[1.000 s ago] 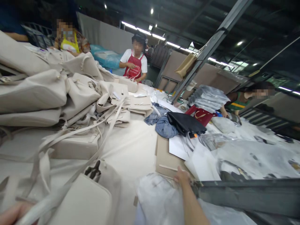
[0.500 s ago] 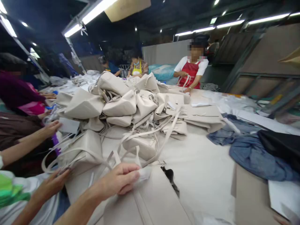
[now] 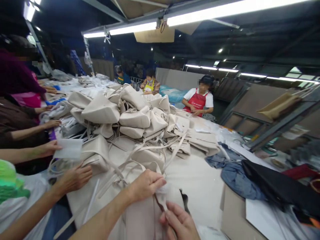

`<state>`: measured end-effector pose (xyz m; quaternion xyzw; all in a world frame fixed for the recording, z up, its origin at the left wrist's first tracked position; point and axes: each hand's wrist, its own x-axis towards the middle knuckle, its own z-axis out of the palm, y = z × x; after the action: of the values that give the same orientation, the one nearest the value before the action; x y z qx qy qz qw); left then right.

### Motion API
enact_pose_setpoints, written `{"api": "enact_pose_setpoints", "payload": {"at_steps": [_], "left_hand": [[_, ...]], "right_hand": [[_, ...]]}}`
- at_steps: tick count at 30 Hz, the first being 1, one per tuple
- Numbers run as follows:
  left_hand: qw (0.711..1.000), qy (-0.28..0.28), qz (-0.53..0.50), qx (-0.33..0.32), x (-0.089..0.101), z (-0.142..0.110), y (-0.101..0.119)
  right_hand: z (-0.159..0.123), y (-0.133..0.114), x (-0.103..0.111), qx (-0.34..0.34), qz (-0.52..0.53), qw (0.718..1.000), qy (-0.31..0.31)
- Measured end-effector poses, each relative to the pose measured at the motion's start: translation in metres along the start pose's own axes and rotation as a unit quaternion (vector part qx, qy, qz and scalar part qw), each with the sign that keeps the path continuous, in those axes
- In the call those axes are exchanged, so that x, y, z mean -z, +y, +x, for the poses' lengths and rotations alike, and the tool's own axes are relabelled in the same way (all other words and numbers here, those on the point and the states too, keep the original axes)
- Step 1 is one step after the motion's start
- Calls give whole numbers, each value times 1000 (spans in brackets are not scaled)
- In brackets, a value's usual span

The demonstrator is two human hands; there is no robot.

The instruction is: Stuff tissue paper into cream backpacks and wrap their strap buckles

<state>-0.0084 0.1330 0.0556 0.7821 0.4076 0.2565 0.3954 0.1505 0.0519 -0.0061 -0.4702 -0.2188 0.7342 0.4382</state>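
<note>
My left hand (image 3: 147, 185), fingers closed, pinches a thin translucent white wrapping piece (image 3: 163, 189) above a beige handbag (image 3: 140, 218). Just below it, my right hand (image 3: 178, 220) closes thumb and fingers on a pale strip (image 3: 162, 201) that runs down from the wrapping; whether this is a bag strap or the wrapping's end I cannot tell. The handbag lies in front of me, partly covered by my hands and forearm. A dark, wavy-edged item (image 3: 184, 200) sticks out beside my right hand.
A heap of beige handbags (image 3: 102, 111) fills the table's middle. At left, a co-worker's hand (image 3: 48, 148) holds a white sheet (image 3: 68, 148), their other hand (image 3: 77, 175) near a bag. Blue cloth (image 3: 240, 181), black fabric (image 3: 270, 180) and cardboard (image 3: 235, 210) lie right. A person in a red apron (image 3: 196, 100) stands opposite.
My right hand has come up to the strip below my left hand. The view has swung right. The co-worker's white sheet shows more fully.
</note>
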Motion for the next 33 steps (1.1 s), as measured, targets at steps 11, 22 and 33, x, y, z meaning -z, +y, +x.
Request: {"api": "enact_pose_setpoints", "payload": {"at_steps": [11,22,33], "left_hand": [[982,165,-13,88,-30,-19,-15],[917,189,249,-247,-46,-32,-16],[980,189,-42,-50,-59,-53,-18]], "right_hand": [[15,16,-42,80,57,994,50],[-6,24,-8,77,-79,994,12],[2,9,-3,74,-60,995,6]]}}
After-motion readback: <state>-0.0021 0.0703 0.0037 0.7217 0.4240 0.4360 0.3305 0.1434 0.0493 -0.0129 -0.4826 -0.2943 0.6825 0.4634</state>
